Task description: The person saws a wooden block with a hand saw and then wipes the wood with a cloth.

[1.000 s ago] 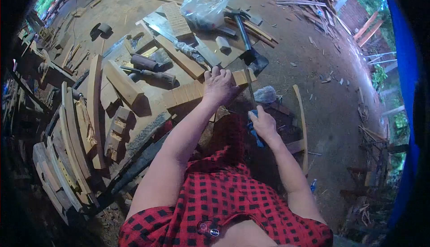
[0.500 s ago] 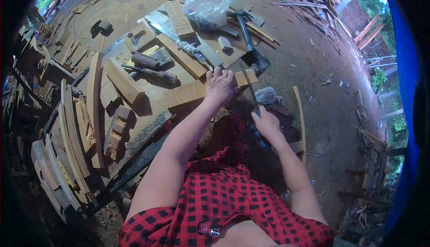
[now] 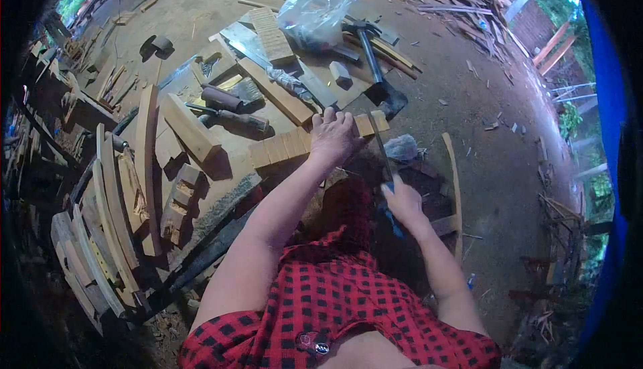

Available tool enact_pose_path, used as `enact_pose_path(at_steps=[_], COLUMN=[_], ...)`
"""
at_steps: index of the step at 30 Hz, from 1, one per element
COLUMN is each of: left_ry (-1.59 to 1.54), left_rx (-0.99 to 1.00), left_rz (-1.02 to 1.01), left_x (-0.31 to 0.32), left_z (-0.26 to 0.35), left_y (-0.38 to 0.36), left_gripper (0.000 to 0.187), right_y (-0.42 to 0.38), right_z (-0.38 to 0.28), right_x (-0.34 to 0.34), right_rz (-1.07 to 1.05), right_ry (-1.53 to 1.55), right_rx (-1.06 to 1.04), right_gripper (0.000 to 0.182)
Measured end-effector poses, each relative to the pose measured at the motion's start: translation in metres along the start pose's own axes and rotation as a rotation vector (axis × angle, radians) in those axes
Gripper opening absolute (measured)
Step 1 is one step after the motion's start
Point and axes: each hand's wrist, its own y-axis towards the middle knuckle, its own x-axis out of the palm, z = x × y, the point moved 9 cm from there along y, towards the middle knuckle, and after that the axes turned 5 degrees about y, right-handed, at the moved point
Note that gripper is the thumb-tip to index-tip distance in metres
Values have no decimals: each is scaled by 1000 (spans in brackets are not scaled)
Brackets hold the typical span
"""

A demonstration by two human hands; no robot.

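My left hand (image 3: pixel 333 138) presses on a wooden block (image 3: pixel 281 148), fingers curled over its far edge. Several parallel lines run across the block's top. In my right hand (image 3: pixel 404 203) is the handle of a saw (image 3: pixel 382 149), whose narrow dark blade lies across the block near its right end, to the right of my left hand. The blade's lower edge and how deep it sits in the wood cannot be made out. Just past the block's right end lies the dark head of a long-handled tool (image 3: pixel 387 98).
A hammer (image 3: pixel 365 29), a clear plastic bag (image 3: pixel 318 14), a wood-handled chisel (image 3: pixel 241 120) and loose beams (image 3: pixel 191 128) crowd the bench. Curved strips (image 3: pixel 110 201) lean at the left. A crumpled plastic bag (image 3: pixel 402 148) and a wooden strip (image 3: pixel 453 188) are at the right.
My right hand has drawn the saw back toward my body, slightly rightward. My left hand keeps its place on the block. The whole view has shifted a little.
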Motion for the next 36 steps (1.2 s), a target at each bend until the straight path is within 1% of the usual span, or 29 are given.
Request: enact_pose_path(at_steps=[2, 5, 7, 9, 11, 14, 15, 16, 18, 21, 23, 24, 25, 26, 28, 29, 30, 31, 32, 34, 35, 36], left_ry=[2, 8, 18, 22, 22, 1, -10, -21, -12, 4, 7, -9, -26, -27, -20, -18, -22, -26, -22, -37, -34, -105], left_rx=[-8, 4, 5, -1, -5, 4, 3, 4, -1, -17, -12, -6, -1, 6, 11, 25, 19, 13, 25, 53, 62, 120], left_rz=[-25, 12, 37, 20, 10, -20, -27, -31, -34, -66, -91, 1, 91, 93, 88, 96, 67, 41, 56, 73, 85, 168], left_x=[1, 2, 0, 2, 2, 1, -1, -2, 1, -1, 0, -2, -6, -5, -4, -5, -4, -4, -7, -12, -16, -29], left_z=[1, -1, -1, -1, 0, -1, 0, 1, 1, 1, 4, 3, 2, 2, 2, 4, 4, 4, 5, 9, 14, 23], left_y=[1, 1, -1, 0, 1, 0, 0, 0, 0, 0, 0, -1, -2, -3, -3, -3, -3, -2, -2, -6, -9, -14], left_gripper=[52, 51, 50, 51, 51, 53, 53, 54, 55, 56, 56, 53, 49, 49, 49, 49, 50, 50, 50, 51, 51, 51], right_y=[33, 66, 54, 26, -8, -24, -16, -1, 34, 65, 49, 35, 18, -3, -38, -48, -56, -60, -58, -55, -54, -49], right_z=[-20, -23, -22, -16, 4, 24, 22, 17, -12, -29, -22, -18, -7, 6, 31, 47, 59, 59, 61, 53, 38, 21], right_x=[-5, -2, -5, -2, 7, 12, 10, 9, 0, -4, -5, -4, 3, 9, 14, 10, 5, -3, -7, -46, -66, -76], right_rz=[44, 74, 68, 53, -8, -33, 13, 16, 52, 93, 110, 116, 88, 60, 1, 15, 30, 47, 66, 231, 325, 340], right_ry=[12, -7, 6, 20, 42, 35, 12, 14, 31, 11, 27, 37, 32, 27, 101, 106, 158, 208, 210, 532, 545, 545], right_rx=[-90, -92, -72, -44, 11, 72, 53, 57, -84, -93, -103, -118, -79, -40, -34, -30, -81, -135, -137, -174, -227, -230], right_gripper=[36, 35, 35, 36, 36, 36, 36, 36, 36, 36, 36, 37, 37, 37, 35, 35, 35, 36, 36, 35, 36, 36])
